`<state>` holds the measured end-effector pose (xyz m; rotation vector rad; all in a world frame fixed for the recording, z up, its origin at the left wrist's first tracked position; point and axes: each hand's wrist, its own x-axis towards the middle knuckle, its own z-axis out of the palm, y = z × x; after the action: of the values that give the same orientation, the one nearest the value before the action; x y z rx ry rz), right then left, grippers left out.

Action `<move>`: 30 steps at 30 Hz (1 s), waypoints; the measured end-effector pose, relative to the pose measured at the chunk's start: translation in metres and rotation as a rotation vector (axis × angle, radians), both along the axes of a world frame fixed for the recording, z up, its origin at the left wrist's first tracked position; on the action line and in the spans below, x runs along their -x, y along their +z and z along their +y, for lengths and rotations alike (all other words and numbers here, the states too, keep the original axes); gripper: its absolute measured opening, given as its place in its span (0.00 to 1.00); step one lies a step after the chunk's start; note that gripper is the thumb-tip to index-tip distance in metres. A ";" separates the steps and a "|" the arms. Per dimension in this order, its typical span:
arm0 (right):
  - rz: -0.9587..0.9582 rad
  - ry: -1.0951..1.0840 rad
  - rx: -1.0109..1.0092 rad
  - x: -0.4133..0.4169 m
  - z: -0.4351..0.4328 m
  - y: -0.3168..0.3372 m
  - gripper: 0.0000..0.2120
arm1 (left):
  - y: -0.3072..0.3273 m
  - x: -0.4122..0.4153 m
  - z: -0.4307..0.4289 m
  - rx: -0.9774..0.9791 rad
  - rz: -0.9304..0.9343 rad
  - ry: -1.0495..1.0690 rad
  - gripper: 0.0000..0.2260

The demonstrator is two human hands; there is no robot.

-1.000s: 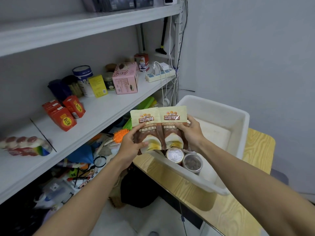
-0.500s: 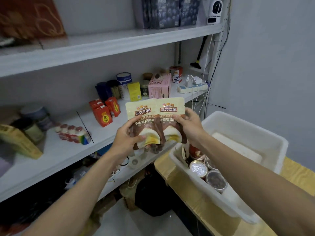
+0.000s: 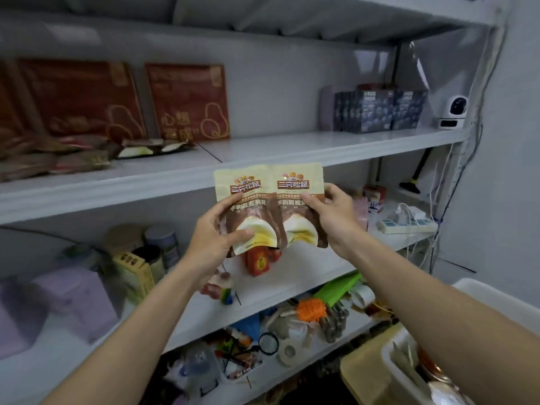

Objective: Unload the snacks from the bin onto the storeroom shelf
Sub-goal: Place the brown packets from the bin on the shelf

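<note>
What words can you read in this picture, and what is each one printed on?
"三只松鼠": left pouch and right pouch.
"手剥夏威夷果": left pouch; partly covered on right pouch.
"心想": red box on upper shelf; line beneath blurred.
Small print elsewhere: too blurred to read.

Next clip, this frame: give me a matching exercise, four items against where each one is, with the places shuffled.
Items:
1 snack pouches
2 white camera
3 power strip
4 red boxes

Places:
A leaning on the back wall, left part of the upper shelf
B gripped by the left hand and right hand
C right end of the upper shelf
D right end of the middle shelf

Pairs: 1-B, 2-C, 3-D, 4-A
</note>
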<state>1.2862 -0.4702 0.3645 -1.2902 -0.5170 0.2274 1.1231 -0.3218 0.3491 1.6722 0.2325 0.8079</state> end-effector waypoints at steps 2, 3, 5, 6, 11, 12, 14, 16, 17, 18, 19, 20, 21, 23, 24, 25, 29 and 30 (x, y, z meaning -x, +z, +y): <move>0.004 0.015 -0.027 0.003 0.021 0.017 0.11 | 0.013 0.006 0.021 -0.035 -0.014 0.021 0.30; 0.009 0.032 -0.043 0.003 0.032 0.026 0.11 | 0.020 0.008 0.031 -0.048 -0.022 0.033 0.30; 0.014 0.072 -0.056 0.004 0.051 0.042 0.10 | 0.034 0.012 0.048 -0.050 -0.038 0.059 0.29; 0.010 0.091 -0.056 0.003 0.061 0.049 0.09 | 0.041 0.013 0.056 -0.048 -0.047 0.076 0.29; -0.002 0.161 -0.058 -0.012 0.110 0.084 0.09 | 0.075 0.008 0.093 -0.120 -0.082 0.162 0.29; -0.006 0.176 -0.062 -0.016 0.120 0.090 0.08 | 0.081 0.006 0.102 -0.132 -0.084 0.176 0.29; -0.021 0.215 -0.063 -0.026 0.143 0.101 0.07 | 0.094 0.001 0.120 -0.191 -0.074 0.218 0.29; -0.021 0.268 -0.068 -0.034 0.167 0.112 0.07 | 0.107 -0.003 0.139 -0.244 -0.065 0.256 0.30; -0.016 0.297 -0.072 -0.038 0.181 0.117 0.07 | 0.113 -0.005 0.149 -0.260 -0.059 0.278 0.31; -0.014 0.324 -0.078 -0.043 0.195 0.122 0.07 | 0.119 -0.006 0.159 -0.272 -0.045 0.304 0.32; -0.014 0.352 -0.086 -0.047 0.208 0.125 0.07 | 0.123 -0.006 0.169 -0.283 -0.024 0.325 0.33; -0.016 0.381 -0.093 -0.050 0.222 0.128 0.08 | 0.127 -0.005 0.178 -0.290 -0.002 0.339 0.34; -0.013 0.408 -0.097 -0.053 0.235 0.130 0.09 | 0.129 -0.004 0.186 -0.293 0.017 0.346 0.35; 0.003 0.447 -0.079 -0.055 0.261 0.132 0.11 | 0.131 0.000 0.202 -0.301 0.058 0.371 0.37; 0.015 0.464 -0.063 -0.055 0.273 0.131 0.12 | 0.130 0.002 0.208 -0.308 0.081 0.393 0.37; 0.032 0.483 -0.049 -0.055 0.285 0.130 0.12 | 0.130 0.005 0.214 -0.312 0.104 0.413 0.37; 0.093 0.511 0.047 -0.051 0.321 0.121 0.06 | 0.126 0.020 0.241 -0.266 0.222 0.420 0.37; 0.087 0.504 0.080 -0.051 0.327 0.119 0.06 | 0.127 0.023 0.246 -0.263 0.262 0.416 0.38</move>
<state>1.3367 -0.1430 0.4831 -1.2039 -0.7594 0.7263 1.0996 -0.0761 0.4757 2.0123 0.6990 0.9538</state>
